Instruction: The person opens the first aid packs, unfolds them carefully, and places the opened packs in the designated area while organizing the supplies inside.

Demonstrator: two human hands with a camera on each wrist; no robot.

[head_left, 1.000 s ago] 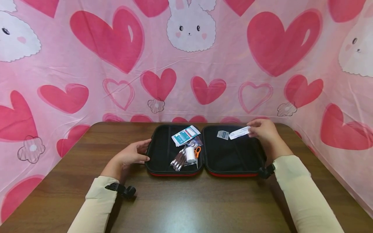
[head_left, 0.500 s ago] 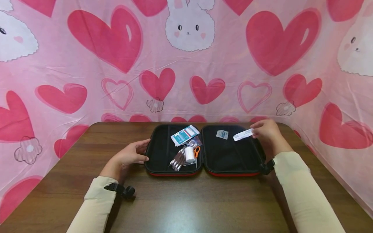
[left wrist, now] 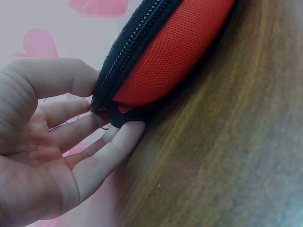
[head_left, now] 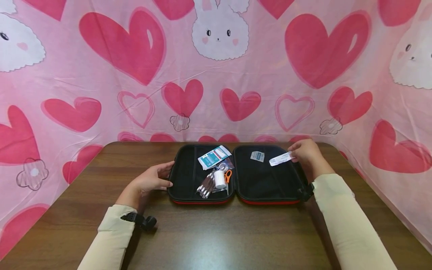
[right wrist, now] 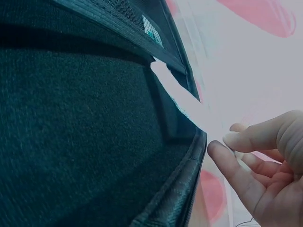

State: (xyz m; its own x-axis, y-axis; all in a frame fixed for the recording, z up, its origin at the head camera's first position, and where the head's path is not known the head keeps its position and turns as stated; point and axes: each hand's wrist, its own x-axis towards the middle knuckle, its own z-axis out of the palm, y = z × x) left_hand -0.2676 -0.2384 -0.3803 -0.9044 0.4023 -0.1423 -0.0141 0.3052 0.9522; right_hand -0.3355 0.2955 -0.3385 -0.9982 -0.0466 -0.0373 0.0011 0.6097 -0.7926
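White strip point(head_left: 280, 159) is pinched by the right hand point(head_left: 306, 153), the nearer one; its long side points left from that hand, over the black case point(head_left: 260, 182); a small packet point(head_left: 258, 156) is just past its tip; farthest left, the left hand point(head_left: 153, 180), fingers uncurled, touches the case's side.

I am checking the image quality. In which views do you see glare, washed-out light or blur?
Head: pale glare on the brown wooden table, near the bottom; left wrist: black zipper of the red-and-black fabric case fairly clear, table grain blurred; right wrist: narrow white packet washed out.
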